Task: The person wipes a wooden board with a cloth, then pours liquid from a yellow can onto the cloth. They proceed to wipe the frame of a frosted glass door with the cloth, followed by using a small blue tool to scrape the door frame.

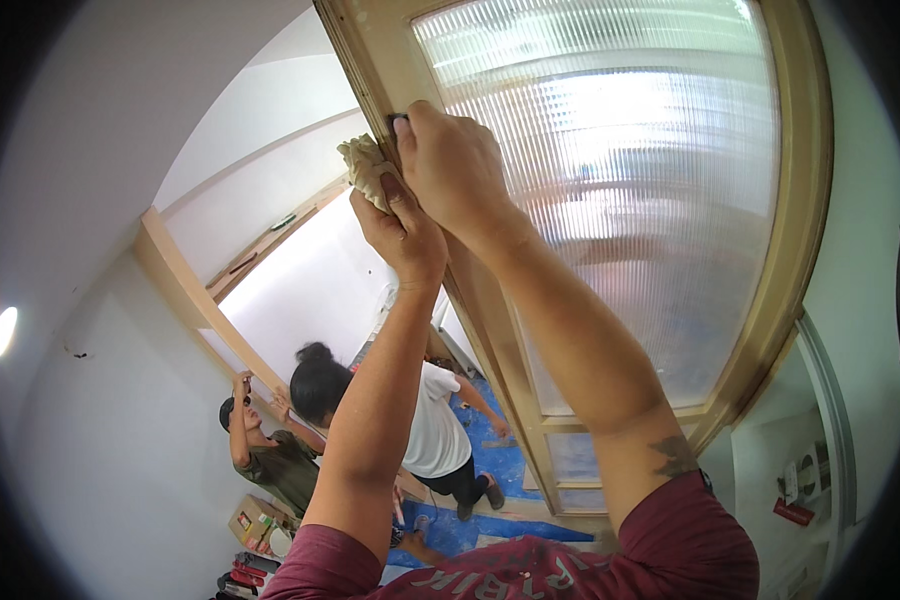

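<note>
Both of my arms reach up to the edge of a wooden door frame (pixel 487 300) with a ribbed glass panel (pixel 645 225). A crumpled cream cloth (pixel 367 169) is gripped in my left hand (pixel 405 236), against the frame's narrow left edge. Just above and to the right, my right hand (pixel 454 169) pinches a small dark object (pixel 397 124), pressed to that same edge. Fingers hide most of this object, so its kind cannot be told. My right forearm passes in front of the glass.
Below left, a person in a white shirt (pixel 442 427) stands near another in a dark shirt (pixel 277 461), whose hands are raised at a wooden beam (pixel 210 292). Blue sheeting (pixel 487 529) covers the floor. Cardboard boxes (pixel 251 521) stand at the lower left. A wooden ledge (pixel 270 236) carries small tools.
</note>
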